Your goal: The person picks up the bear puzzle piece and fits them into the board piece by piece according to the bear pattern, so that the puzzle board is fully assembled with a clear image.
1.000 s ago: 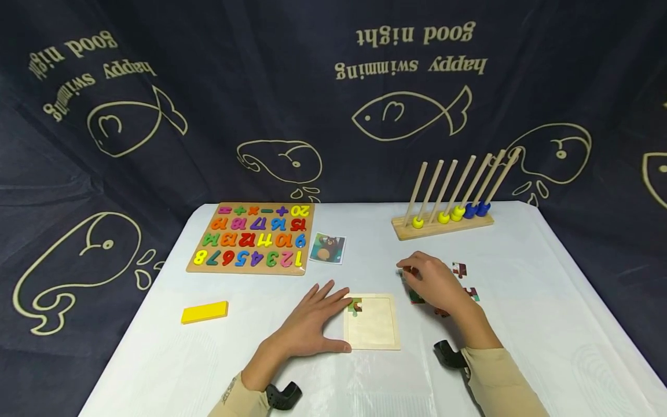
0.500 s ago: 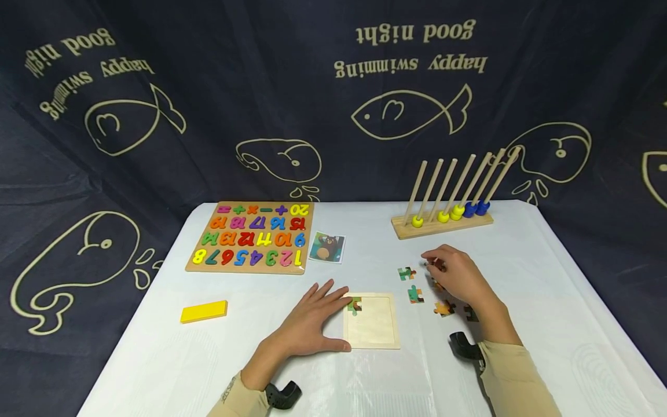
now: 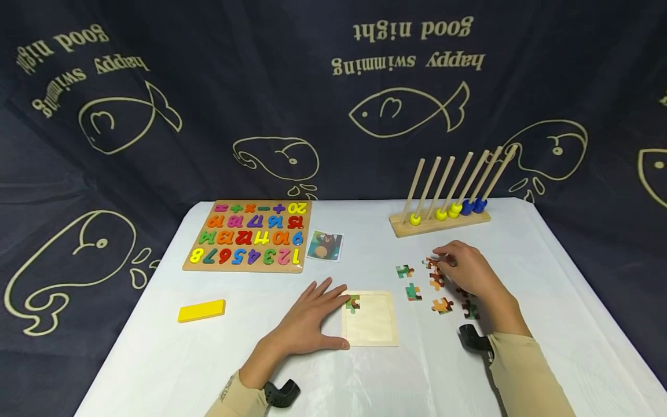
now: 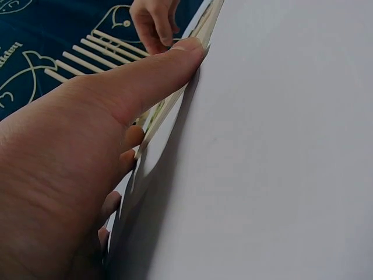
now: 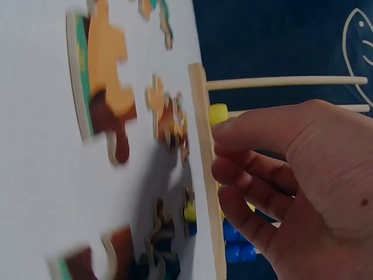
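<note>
My left hand [image 3: 307, 324] rests with spread fingers at the left side of a square wooden puzzle tray [image 3: 371, 324], thumb and forefinger touching its edge. One green-and-brown jigsaw piece [image 3: 352, 303] lies in the tray's far left corner. In the left wrist view the thumb [image 4: 175, 61] presses the tray's rim. My right hand [image 3: 469, 269] hovers over loose jigsaw pieces to the right of the tray, including an orange-brown piece [image 3: 442, 305] and a green piece [image 3: 413, 292]. The right wrist view shows its fingers [image 5: 245, 175] loosely bent with nothing between them; some pieces are partly hidden beneath the hand.
A wooden number board [image 3: 250, 267] lies at the far left, beside a bear picture card [image 3: 325, 246]. The peg rack [image 3: 443, 225] with yellow and blue beads stands at the back right. A yellow block [image 3: 201, 311] sits at the left.
My right hand has moved right, away from the nearer green pieces, uncovering several jigsaw pieces. The left hand keeps its place at the tray.
</note>
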A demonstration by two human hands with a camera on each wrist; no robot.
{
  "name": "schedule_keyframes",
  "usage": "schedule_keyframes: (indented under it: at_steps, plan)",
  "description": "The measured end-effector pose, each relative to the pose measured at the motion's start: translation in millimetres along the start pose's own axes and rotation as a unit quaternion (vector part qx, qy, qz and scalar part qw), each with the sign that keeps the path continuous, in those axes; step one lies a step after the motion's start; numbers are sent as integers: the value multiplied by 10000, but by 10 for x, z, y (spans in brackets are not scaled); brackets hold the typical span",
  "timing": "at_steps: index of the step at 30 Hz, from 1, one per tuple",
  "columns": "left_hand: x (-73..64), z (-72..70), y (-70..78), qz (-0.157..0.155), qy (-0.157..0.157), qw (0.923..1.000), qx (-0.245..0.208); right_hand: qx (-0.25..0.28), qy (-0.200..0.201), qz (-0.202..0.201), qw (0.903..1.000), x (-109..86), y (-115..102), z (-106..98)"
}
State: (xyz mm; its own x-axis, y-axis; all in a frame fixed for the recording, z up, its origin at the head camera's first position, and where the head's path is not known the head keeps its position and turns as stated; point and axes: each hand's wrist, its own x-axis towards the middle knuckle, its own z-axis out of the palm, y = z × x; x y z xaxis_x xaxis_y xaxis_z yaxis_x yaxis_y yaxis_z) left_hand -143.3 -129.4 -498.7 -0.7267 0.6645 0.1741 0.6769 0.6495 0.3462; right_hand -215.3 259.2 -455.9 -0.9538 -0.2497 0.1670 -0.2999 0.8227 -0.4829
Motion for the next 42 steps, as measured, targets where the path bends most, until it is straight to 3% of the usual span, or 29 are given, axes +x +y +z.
schedule_keyframes:
  at_steps: [13,24,36,42]
  plan:
    - [-7,-12,3,-27,33,10000,-34,-297,-486,-251,9981,42,137,23]
    - [-17,-17,1,-38,-29,10000,14,-482,-258,-48,9985,46,142,59]
    - [-42,6,-15,14,22,10000,74,115,75,-361,9993,-8,74,129]
    - [-6,-9,-2,-55,-62,9999,57,611,-120,-214,9978,-37,-91,122]
